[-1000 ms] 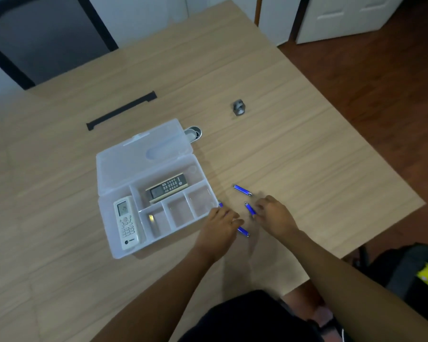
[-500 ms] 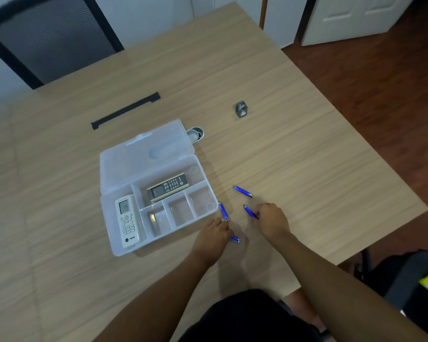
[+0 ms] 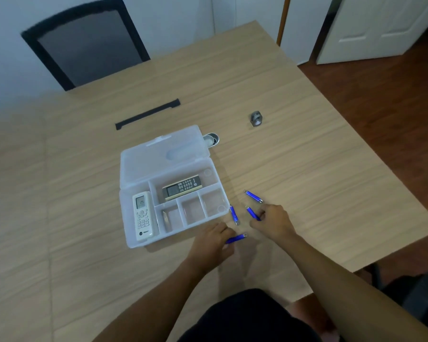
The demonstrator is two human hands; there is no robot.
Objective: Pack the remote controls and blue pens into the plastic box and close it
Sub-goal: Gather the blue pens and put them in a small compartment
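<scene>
The plastic box (image 3: 134,213) lies open near the middle of the table (image 3: 307,169), lid (image 3: 158,159) folded back toward the far edge. Its leftmost compartment holds the white remote (image 3: 143,216); the long rear compartment holds the dark remote (image 3: 182,187) (tilted slightly on the divider). Right of the box, toward the near edge, four blue pens lie on the wood. The left hand (image 3: 211,241) curls its fingers around the nearest pen (image 3: 235,239). Another pen (image 3: 234,215) rests just beside the box's right wall, untouched. The right hand (image 3: 273,222) pinches the third pen (image 3: 253,213) at its near end. The fourth pen (image 3: 253,196) lies free beyond the right hand.
</scene>
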